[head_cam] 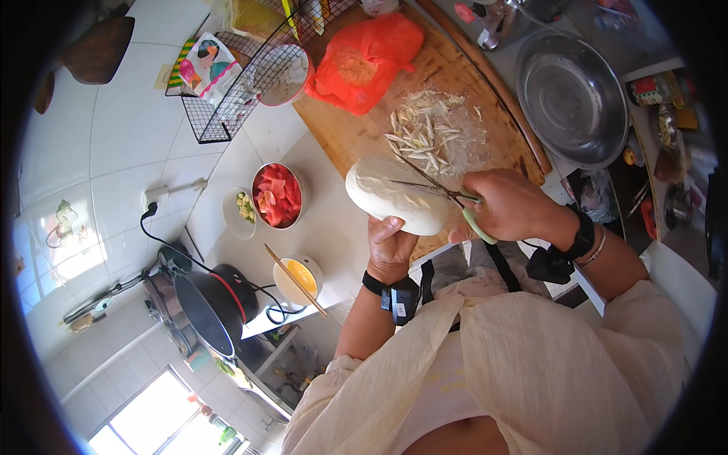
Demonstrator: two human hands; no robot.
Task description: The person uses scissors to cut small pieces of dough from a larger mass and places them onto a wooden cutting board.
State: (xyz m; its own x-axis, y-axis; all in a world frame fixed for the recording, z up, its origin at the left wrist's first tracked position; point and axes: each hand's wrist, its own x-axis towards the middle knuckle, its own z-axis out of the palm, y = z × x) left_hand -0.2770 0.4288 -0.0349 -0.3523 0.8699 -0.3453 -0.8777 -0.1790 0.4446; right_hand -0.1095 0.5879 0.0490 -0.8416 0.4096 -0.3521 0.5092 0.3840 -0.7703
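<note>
A thick, pale lump of dough (392, 196) rests in my left hand (391, 244), whose thumb presses on its near side. My right hand (509, 207) grips scissors (473, 219) by their light green handles. The scissor blades are spread over the dough, one along its upper face and one past its far edge. Beyond them, thin pointed strips of cut dough (424, 139) lie in a loose pile among dry flour. Pile and flour are on a wooden board (489, 91), which is partly hidden under the dough and my hands.
A red plastic bag (369, 62) sits on the board's far part, near a wire rack (227, 108). A metal basin (571, 99) stands right. On the left are a bowl of cut tomatoes (277, 196), a small bowl (239, 213), beaten egg with chopsticks (297, 281) and a black pan (207, 310).
</note>
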